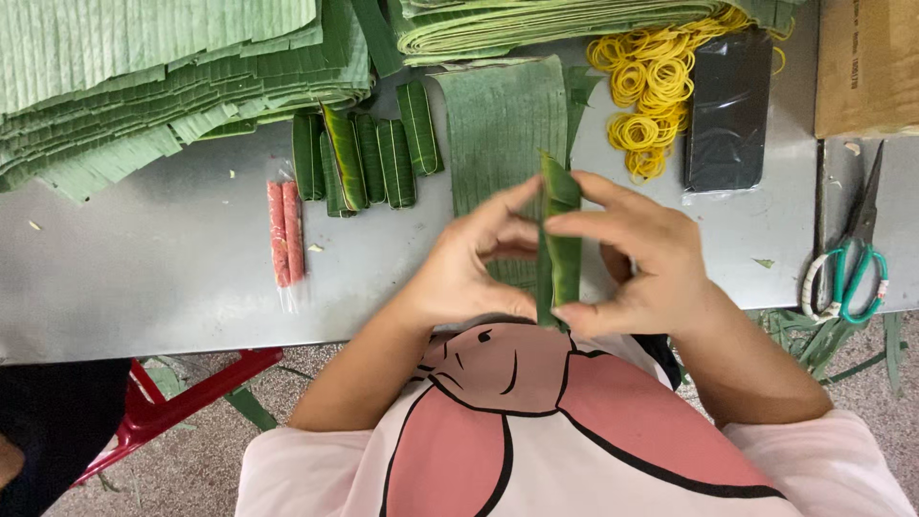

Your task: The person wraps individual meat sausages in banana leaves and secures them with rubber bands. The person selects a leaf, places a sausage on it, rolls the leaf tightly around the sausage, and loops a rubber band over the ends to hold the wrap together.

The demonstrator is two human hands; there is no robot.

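Both my hands hold a narrow roll wrapped in green banana leaf (560,251), upright in front of my chest. My left hand (471,260) pinches its left side with fingertips near the top. My right hand (639,257) grips the right side from top to bottom. Under the hands a flat strip of banana leaf (500,120) lies on the grey table (172,278). Several finished leaf-wrapped rolls (369,158) lie in a row further back. Two pink sausage sticks in clear plastic (284,235) lie to the left.
Stacks of cut banana leaves (144,86) fill the back left and back middle (536,24). A heap of yellow rubber bands (651,81) sits beside a black phone (728,110). Teal-handled scissors (852,258) lie at the right, near a cardboard box (866,67). A red stool (182,393) stands below the table.
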